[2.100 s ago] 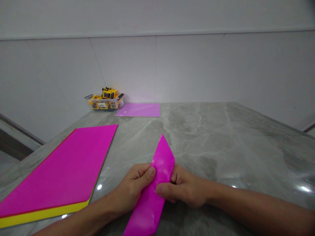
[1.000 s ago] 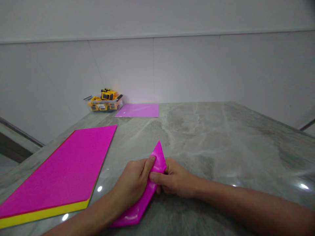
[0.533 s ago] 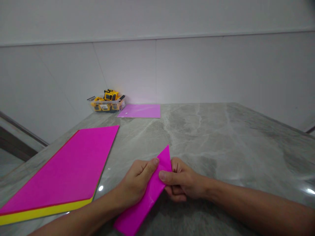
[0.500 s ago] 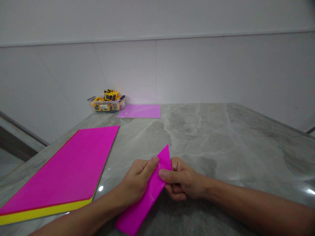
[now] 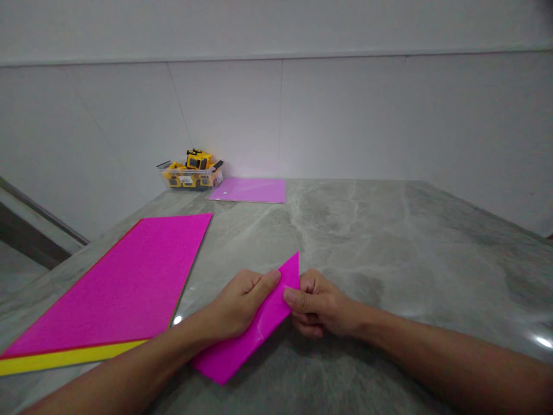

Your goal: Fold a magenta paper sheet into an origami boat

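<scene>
A folded strip of magenta paper [image 5: 248, 349] with a pointed far end is held between both hands over the table. My left hand [image 5: 246, 302] is closed on its left edge, the thumb lying on top close to the tip. My right hand [image 5: 317, 305] pinches the right edge a little nearer to me, thumb on top and the other fingers curled beneath. The paper hides part of both hands' fingers. To the left, a stack of coloured paper sheets [image 5: 125, 276] lies flat, magenta on top, with red and yellow edges showing below; my left forearm covers its near corner.
The table [image 5: 367, 242] has a grey marbled, shiny top. At its far left stands a clear plastic box [image 5: 192, 180] with yellow toy vehicles [image 5: 199, 160]. A light purple sheet or board [image 5: 250, 190] lies beside it, near the white wall [image 5: 345, 121].
The magenta strip's near end has swung up and to the left, so the strip lies more slanted. Both hands keep their grip. The whole view has shifted slightly.
</scene>
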`<control>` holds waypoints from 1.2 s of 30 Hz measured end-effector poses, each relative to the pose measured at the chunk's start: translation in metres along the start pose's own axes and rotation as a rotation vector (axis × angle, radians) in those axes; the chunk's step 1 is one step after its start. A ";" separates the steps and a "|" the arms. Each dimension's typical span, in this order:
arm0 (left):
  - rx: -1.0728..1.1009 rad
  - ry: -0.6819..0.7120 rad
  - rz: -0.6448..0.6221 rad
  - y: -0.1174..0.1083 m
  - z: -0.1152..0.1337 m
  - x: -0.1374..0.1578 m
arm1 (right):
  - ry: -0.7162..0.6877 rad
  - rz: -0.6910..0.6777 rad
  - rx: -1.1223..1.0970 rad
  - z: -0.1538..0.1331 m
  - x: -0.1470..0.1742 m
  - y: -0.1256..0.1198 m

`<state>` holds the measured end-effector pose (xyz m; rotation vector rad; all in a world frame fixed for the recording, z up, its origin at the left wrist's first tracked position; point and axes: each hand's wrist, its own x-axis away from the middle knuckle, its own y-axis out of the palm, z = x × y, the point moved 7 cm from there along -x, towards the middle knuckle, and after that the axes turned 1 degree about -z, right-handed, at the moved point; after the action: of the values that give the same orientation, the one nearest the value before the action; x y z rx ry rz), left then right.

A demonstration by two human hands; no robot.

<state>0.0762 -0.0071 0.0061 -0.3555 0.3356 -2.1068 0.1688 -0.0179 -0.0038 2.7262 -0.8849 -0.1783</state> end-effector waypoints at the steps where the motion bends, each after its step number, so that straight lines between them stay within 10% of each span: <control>1: 0.029 0.005 -0.011 0.001 0.000 -0.001 | -0.010 -0.013 0.001 -0.002 0.000 0.001; 10: -0.180 0.074 0.043 -0.003 0.005 -0.004 | -0.101 0.296 0.113 -0.009 -0.003 -0.025; 16: -0.126 0.121 -0.009 -0.001 0.006 -0.003 | -0.046 0.182 -0.085 -0.003 -0.007 -0.026; 36: -0.079 0.061 0.054 0.001 0.000 -0.004 | -0.152 0.503 0.159 -0.018 -0.001 -0.046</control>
<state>0.0789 -0.0042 0.0056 -0.3248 0.4604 -2.0582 0.1973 0.0219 0.0005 2.5482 -1.6538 -0.2215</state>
